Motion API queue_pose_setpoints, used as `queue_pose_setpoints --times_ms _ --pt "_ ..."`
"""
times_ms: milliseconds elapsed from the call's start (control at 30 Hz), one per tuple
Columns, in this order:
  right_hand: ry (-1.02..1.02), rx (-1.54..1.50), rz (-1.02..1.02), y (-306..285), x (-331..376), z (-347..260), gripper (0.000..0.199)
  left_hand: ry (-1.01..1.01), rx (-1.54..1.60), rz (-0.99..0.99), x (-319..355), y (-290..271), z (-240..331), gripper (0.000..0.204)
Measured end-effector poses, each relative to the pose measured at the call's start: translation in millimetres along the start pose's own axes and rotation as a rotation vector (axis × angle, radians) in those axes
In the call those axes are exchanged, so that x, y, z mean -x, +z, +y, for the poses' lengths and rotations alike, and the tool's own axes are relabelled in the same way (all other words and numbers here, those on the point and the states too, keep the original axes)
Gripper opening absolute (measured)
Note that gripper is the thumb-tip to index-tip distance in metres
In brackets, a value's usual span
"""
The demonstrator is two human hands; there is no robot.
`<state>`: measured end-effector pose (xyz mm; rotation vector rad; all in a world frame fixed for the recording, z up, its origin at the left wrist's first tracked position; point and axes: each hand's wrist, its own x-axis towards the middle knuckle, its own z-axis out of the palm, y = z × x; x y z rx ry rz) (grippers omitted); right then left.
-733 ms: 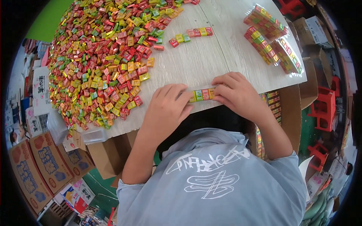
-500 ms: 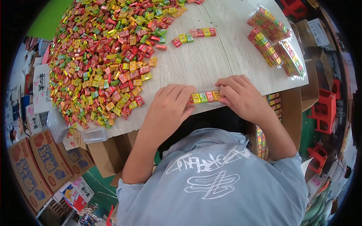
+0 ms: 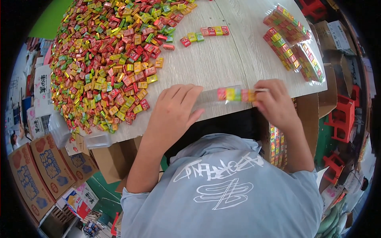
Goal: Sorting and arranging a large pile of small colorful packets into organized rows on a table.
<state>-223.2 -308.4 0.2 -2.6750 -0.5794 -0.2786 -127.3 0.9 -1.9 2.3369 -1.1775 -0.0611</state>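
Note:
My left hand (image 3: 171, 115) is closed around the left end of a clear plastic box (image 3: 208, 97) at the table's near edge. A short row of small wrapped candy packs (image 3: 231, 95), in red, yellow, green and orange, is at the box's right part. Motion blurs the row, so I cannot tell whether it lies inside the box or over it. The fingers of my right hand (image 3: 274, 102) pinch the row's right end. Farther off, another line of the same packs (image 3: 199, 37) lies on the table (image 3: 222, 59).
A large heap of loose candy packs (image 3: 107, 63) covers the table's left side. Filled clear boxes (image 3: 283, 49) stand at the far right. An unfilled clear box (image 3: 98, 140) rests by the left edge. Cardboard cartons (image 3: 51, 168) and red stools (image 3: 341, 119) flank the table.
My right hand has moved right with the row of packs, away from my left hand. The clear box now shows between the hands. My left hand has shifted slightly left.

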Motion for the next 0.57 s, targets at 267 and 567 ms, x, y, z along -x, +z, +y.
queue_pose_setpoints --times_ms 267,567 --pt "0.401 0.593 0.382 -33 -16 45 0.011 0.008 -0.097 0.04 -4 -6 -4 0.053" --pt "0.583 0.761 0.215 -18 -14 60 0.013 0.005 -0.236 0.083 -16 -18 -28 0.051"
